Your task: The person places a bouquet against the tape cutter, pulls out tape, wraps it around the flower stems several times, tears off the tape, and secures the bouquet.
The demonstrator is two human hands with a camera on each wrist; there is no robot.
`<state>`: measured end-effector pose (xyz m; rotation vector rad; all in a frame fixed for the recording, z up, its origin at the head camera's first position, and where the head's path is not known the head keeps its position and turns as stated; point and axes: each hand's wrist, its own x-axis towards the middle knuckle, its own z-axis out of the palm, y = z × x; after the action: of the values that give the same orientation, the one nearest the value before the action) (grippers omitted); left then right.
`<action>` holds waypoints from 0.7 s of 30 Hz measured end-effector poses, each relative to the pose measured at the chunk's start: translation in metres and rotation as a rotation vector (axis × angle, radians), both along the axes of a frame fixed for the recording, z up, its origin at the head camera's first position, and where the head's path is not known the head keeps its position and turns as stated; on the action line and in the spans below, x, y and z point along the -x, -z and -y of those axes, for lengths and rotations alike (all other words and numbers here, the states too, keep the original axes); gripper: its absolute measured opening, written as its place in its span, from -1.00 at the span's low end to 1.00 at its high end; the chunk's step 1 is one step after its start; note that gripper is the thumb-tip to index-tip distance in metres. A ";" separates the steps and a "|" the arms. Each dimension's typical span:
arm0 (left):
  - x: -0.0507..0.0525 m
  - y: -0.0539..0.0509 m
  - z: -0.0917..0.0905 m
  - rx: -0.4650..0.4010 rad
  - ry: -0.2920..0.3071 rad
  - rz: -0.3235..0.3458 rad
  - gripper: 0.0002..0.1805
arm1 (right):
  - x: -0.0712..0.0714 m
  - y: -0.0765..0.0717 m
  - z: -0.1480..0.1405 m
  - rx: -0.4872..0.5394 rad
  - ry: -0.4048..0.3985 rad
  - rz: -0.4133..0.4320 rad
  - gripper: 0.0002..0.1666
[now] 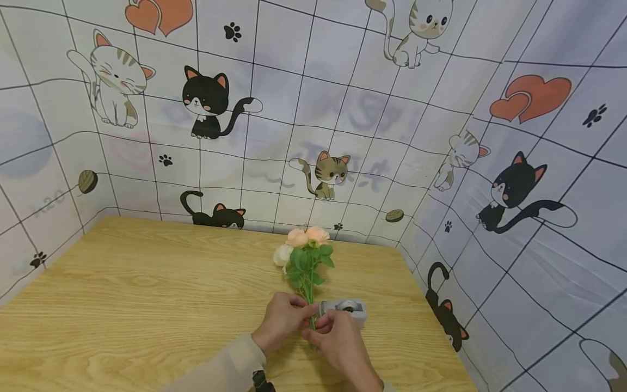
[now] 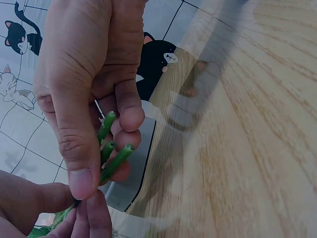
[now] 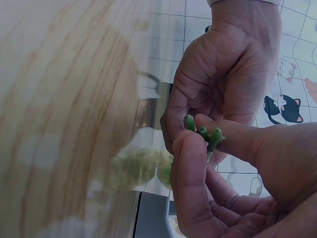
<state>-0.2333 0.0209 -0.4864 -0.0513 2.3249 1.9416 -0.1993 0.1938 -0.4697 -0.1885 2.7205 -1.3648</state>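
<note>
A small bunch of roses, two peach blooms (image 1: 307,237) and a white bloom (image 1: 283,255), lies toward the back of the wooden table, its green leaves (image 1: 308,264) below the heads. My left hand (image 1: 283,320) pinches the stems between thumb and fingers. Closer to the cut ends, my right hand (image 1: 339,338) pinches the same stems. The green stem ends (image 2: 117,162) stick out past the right fingers in the left wrist view; the right wrist view shows these stem ends (image 3: 203,131) too. Just beyond the right hand sits a grey tape dispenser (image 1: 360,314), partly hidden by it.
The wooden table (image 1: 161,294) reaches back to a wall covering (image 1: 274,109) printed with cats and grid lines. Another side of that covering rises along the table's right edge. A dark band (image 1: 263,381) circles the left wrist by the pale sleeve (image 1: 220,365).
</note>
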 end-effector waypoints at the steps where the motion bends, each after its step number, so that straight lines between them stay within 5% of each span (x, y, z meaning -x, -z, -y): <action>1: 0.000 0.001 0.000 0.007 -0.005 0.000 -0.74 | 0.000 0.000 0.000 0.002 -0.004 -0.003 -0.67; 13: 0.002 0.004 0.002 -0.013 0.007 -0.014 -0.78 | 0.001 0.000 -0.007 0.017 -0.056 -0.018 -0.79; 21: 0.006 0.009 0.003 -0.055 0.024 0.028 -0.80 | 0.005 -0.006 -0.017 -0.108 -0.007 -0.176 -0.84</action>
<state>-0.2393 0.0181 -0.4956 -0.0447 2.2429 1.9795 -0.2046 0.2111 -0.4639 -0.3242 2.9243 -1.2499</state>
